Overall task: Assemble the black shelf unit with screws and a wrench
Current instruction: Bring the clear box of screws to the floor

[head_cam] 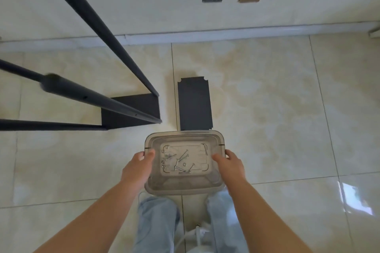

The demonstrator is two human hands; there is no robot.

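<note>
Both grips, left hand (pixel 137 165) and right hand (pixel 228 164), around clear box (pixel 184 188) (screws (pixel 181 163) inside, between them)

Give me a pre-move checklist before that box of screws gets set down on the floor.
1. Both hands hold the clear box: left hand and right hand each have a grip on a side rim. Ok.
2. Box level, screws lying on its bottom. Ok.
3. Wrench in the box: a bent metal piece shows near the far right corner, too small to identify. Cannot tell.
4. Floor ahead: loose black panel lies just beyond the box. Not ok there.
5. Shelf frame stands apart to the left. Ok.
</note>
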